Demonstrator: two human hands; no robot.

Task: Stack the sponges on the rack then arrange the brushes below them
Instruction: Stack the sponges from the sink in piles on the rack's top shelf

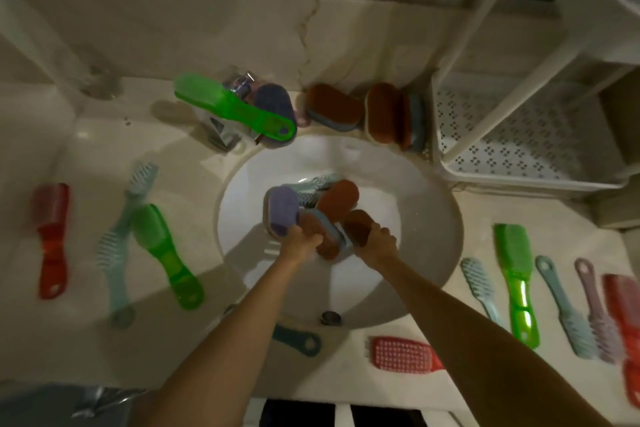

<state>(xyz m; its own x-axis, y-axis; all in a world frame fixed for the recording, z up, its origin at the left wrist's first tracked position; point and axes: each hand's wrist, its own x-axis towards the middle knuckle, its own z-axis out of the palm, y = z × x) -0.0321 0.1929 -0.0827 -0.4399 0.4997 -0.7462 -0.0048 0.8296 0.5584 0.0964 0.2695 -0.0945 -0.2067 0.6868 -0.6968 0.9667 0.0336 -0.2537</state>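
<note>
Two hands, left [304, 241] and right [379, 242], tight around sponges [356, 226]

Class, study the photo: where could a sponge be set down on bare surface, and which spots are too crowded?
Free: the rack's perforated shelf; the counter strip between the sink and the green brush on the right. Crowded: inside the sink, where the left hand and right hand grip sponges; the ledge sponges behind it; the brush row far right.
</note>
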